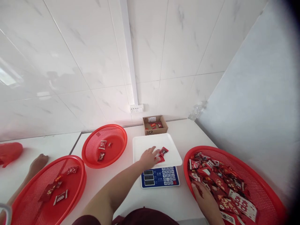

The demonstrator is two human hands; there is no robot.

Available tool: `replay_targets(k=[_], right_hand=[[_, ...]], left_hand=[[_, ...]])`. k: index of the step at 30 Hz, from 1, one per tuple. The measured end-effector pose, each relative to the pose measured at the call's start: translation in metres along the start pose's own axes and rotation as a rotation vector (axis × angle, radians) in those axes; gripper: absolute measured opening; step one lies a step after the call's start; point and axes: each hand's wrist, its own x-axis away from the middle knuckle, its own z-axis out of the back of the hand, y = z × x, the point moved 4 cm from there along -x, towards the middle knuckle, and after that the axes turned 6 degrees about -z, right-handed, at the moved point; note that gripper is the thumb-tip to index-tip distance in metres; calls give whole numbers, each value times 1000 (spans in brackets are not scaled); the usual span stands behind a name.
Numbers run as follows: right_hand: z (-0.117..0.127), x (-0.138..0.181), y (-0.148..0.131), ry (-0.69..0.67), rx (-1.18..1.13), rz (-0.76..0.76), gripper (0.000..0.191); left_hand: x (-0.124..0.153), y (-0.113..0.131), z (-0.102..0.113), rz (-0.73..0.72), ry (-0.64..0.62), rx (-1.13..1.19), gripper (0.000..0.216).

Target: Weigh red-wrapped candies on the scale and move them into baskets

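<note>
On the white tray point(150, 140), a red packet point(160, 159) partly behind left fingers point(155, 153).

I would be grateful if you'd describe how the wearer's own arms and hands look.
The left hand and right hand are bare, with no glove on either grip. The left wrist shows no watch or bracelet. A short dark maroon sleeve covers the upper left arm; the right sleeve is out of view.
</note>
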Motion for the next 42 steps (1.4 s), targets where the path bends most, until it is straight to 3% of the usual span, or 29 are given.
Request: replay_targets(k=[4,10,14,17,21,25,28,30,33,37,42], right_hand=[[1,1,-1,7,2,-4,49],[2,3,-5,-12,1,-25,52],[2,2,-2,-13,-8,-27,51],[1,0,1,-10,-3,-30,51],[-1,1,2,7,-10,-23,51],[-1,2,-2,11,-7,2,48],[2,-4,-3,-3,38,10,49],[5,-11,-2,-8,138,7,50],[9,-21,0,-48,350,-86,56],[8,-26,-2,-161,531,-230,65],[15,-27,-8,-78,369,-121,48]], left_hand=[[-25,33,-18,-39,-89,-29,54],[-39,19,-25,49,-131,9,40],[-35,9,-19,122,-43,79,32],[-26,-5,-1,191,96,129,30],[5,-46,46,341,320,145,31],[60,-100,94,544,471,106,38],[102,-133,109,807,473,33,38],[117,-139,107,826,486,7,37],[121,-122,88,658,541,11,32],[109,-73,45,447,501,99,24],[102,-8,9,219,440,385,23]])
